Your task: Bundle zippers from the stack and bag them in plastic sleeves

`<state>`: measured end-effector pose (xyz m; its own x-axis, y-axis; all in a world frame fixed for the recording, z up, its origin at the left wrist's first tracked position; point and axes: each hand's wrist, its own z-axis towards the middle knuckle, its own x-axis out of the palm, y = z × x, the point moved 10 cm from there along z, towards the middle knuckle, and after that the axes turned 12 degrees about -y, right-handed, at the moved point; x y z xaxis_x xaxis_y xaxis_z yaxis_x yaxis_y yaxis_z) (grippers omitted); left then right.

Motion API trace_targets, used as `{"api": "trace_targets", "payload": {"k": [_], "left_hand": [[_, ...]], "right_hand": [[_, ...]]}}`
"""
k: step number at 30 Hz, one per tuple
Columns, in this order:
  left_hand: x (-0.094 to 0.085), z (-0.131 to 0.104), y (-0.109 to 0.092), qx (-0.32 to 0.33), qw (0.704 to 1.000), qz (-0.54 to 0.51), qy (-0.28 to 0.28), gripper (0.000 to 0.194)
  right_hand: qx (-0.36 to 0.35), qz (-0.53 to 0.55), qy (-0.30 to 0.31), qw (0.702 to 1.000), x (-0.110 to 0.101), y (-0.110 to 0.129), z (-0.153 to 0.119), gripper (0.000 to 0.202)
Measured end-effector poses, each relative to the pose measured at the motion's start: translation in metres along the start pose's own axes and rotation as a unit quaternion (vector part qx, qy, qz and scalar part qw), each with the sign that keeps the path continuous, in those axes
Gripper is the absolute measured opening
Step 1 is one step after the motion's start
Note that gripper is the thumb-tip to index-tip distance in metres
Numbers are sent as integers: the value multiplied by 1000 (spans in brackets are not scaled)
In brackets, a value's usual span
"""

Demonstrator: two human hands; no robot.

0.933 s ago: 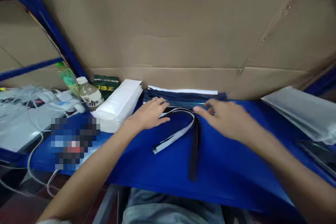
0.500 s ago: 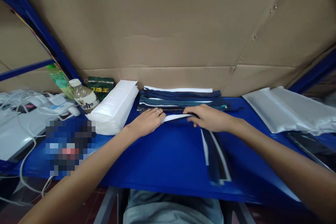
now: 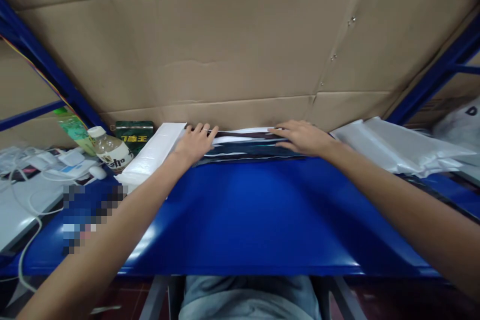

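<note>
A pile of long, narrow fabric strips, which look like zippers in white, dark brown and navy, lies lengthwise along the cardboard wall. On its left end rests my left hand, a ring on one finger, its fingers stretched and apart. My right hand lies over the pile's right end, also with spread fingers. Between the two hands a dark brown strip runs across the top of a white one. Both ends of the pile are partly hidden under my hands.
Left of the pile stand a stack of white packets, a bottle and a dark green pouch. Cables and chargers lie farther left. Translucent plastic bags sit at the right. A cardboard wall closes off the back of the blue table.
The bunch of strips that hung from my right hand toward the front edge is gone from there. Both hands have moved back onto the pile, farther apart, and their fingers have opened.
</note>
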<state>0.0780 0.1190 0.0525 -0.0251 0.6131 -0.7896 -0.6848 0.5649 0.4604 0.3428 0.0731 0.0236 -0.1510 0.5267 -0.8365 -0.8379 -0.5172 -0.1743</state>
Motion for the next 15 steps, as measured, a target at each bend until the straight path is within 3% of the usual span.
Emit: {"api": "trace_targets", "payload": {"k": [2,4,6,8,11,12,15], "left_hand": [[7,-5,-13,-6,1000,-24,-2,59],[8,-17,-31,-5,998,-63,-15,56],[3,-30,-46,-10,994,-105,-29,49],[-2,-40,-60,-8,988,-152,-27,43],[-9,-48,-77,17,976,-219,-12,38],[-11,-50,-81,25,972,-234,-9,37],[-13,-51,-86,34,965,-261,-6,35]], "right_hand": [[-7,-3,3,1000,14,4,-5,54],[15,6,-13,1000,16,0,-17,53],[84,-19,-24,996,7,-21,-38,51],[193,-90,-15,977,-9,-57,-67,48],[369,-215,27,904,-36,-115,-126,52],[427,-248,63,867,-39,-131,-149,54],[494,-263,122,820,-29,-159,-193,53]]}}
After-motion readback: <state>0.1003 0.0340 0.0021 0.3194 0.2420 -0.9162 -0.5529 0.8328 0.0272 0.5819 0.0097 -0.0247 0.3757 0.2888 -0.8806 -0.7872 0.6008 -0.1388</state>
